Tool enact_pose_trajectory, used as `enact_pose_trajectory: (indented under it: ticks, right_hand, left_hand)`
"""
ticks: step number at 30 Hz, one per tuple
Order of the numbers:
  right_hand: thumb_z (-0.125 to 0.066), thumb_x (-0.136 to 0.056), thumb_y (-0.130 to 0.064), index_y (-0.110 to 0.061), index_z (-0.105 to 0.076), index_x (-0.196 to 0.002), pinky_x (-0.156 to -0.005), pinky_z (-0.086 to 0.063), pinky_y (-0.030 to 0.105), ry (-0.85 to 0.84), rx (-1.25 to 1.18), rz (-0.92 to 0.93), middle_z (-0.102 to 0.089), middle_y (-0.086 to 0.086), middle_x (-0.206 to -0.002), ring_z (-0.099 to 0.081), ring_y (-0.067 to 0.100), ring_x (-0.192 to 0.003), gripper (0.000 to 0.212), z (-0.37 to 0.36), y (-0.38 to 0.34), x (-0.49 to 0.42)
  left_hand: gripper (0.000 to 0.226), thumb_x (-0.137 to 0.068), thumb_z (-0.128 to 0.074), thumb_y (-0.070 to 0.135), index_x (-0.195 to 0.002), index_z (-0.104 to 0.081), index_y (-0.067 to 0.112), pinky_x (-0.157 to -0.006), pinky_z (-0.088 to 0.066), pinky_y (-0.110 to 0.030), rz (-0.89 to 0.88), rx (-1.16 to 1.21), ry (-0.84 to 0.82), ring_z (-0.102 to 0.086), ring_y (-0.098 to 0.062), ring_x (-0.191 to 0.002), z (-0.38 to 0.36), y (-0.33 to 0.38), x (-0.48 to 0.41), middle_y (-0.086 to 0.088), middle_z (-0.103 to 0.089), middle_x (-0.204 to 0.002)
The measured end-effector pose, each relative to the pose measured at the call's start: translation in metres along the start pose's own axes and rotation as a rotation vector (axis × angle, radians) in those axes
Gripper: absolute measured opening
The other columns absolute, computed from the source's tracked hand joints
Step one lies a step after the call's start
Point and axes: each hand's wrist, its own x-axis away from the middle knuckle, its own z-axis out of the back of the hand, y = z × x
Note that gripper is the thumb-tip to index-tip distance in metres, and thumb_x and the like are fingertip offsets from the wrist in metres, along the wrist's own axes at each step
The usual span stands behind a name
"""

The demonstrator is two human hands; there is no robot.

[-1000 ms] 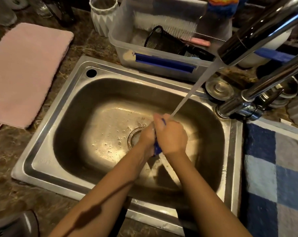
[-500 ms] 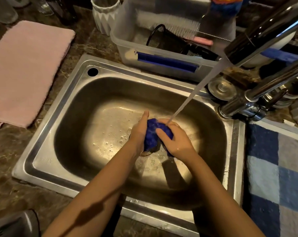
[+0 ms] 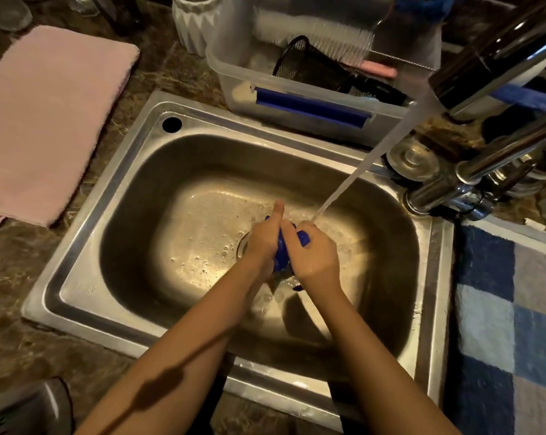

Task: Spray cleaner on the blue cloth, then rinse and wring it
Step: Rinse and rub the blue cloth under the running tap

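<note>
The blue cloth (image 3: 282, 251) is bunched up between both of my hands over the middle of the steel sink (image 3: 133, 171). My left hand (image 3: 263, 238) grips it from the left with the thumb sticking up. My right hand (image 3: 317, 254) is closed on its right side, a blue corner poking out above the knuckles. A stream of water (image 3: 375, 155) runs from the chrome faucet (image 3: 491, 48) at the upper right and lands just above my right hand. Most of the cloth is hidden inside my fists.
A pink towel (image 3: 42, 120) lies on the counter at the left. Behind the sink stands a clear plastic bin (image 3: 234, 58) with brushes and a black mesh cup. A blue checked towel (image 3: 510, 324) lies to the right. A white ribbed cup (image 3: 196, 23) stands at the back.
My hands have closed tighter around the cloth, so less blue shows than half a second ago. They shifted slightly toward me and the stream now lands by my right hand.
</note>
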Motion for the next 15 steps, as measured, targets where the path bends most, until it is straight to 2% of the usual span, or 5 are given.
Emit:
enact_pose_trajectory:
  ticks: [2,5,10,12,15]
  right_hand:
    - [-0.038,-0.095,-0.047,-0.019,-0.053,-0.067,-0.062,-0.047,0.032,0.121,0.088,-0.022,-0.057,0.001,-0.065,-0.057,0.022,-0.065,0.042,-0.003,-0.008,0.001]
    - [-0.041,-0.095,-0.033,-0.016,-0.055,-0.068,-0.06,-0.043,0.028,0.245,0.019,-0.128,-0.055,0.0,-0.065,-0.057,0.021,-0.064,0.035,-0.002,-0.009,-0.021]
    - [-0.043,-0.095,-0.039,-0.019,-0.05,-0.062,-0.075,-0.049,0.042,0.177,-0.203,-0.193,-0.059,0.01,-0.075,-0.06,0.03,-0.078,0.04,-0.003,0.016,-0.051]
    - [-0.042,-0.095,-0.043,-0.017,-0.052,-0.072,-0.078,-0.047,0.045,0.109,-0.214,-0.14,-0.058,0.011,-0.078,-0.057,0.03,-0.08,0.036,-0.001,0.022,-0.054]
    - [-0.037,-0.098,-0.037,-0.014,-0.057,-0.097,-0.082,-0.047,0.046,0.056,0.019,0.064,-0.061,0.011,-0.092,-0.057,0.029,-0.09,0.031,0.015,0.033,-0.055]
  left_hand:
    - [0.049,-0.095,-0.049,0.036,-0.052,-0.057,0.014,-0.044,-0.046,-0.02,-0.01,0.031,-0.036,-0.054,-0.008,-0.039,-0.004,-0.007,0.002,0.003,-0.055,-0.043]
    - [0.037,-0.097,-0.047,0.024,-0.065,-0.06,0.012,-0.038,-0.042,-0.017,-0.016,0.025,-0.06,-0.051,-0.008,-0.038,-0.011,-0.015,0.008,0.003,-0.054,-0.044]
    - [0.036,-0.098,-0.043,0.037,-0.077,-0.059,0.012,-0.056,-0.044,-0.02,-0.097,-0.251,-0.019,-0.056,-0.014,-0.062,-0.007,-0.013,0.013,-0.004,-0.06,-0.067]
    - [0.038,-0.095,-0.045,0.043,-0.087,-0.062,0.01,-0.067,-0.049,-0.027,-0.065,-0.249,-0.055,-0.06,-0.019,-0.069,-0.003,-0.008,0.01,-0.008,-0.064,-0.077]
    - [0.041,-0.089,-0.053,0.049,-0.095,-0.065,0.01,-0.085,-0.05,-0.036,-0.022,-0.131,-0.117,-0.065,-0.023,-0.081,0.005,-0.001,0.009,-0.011,-0.069,-0.087]
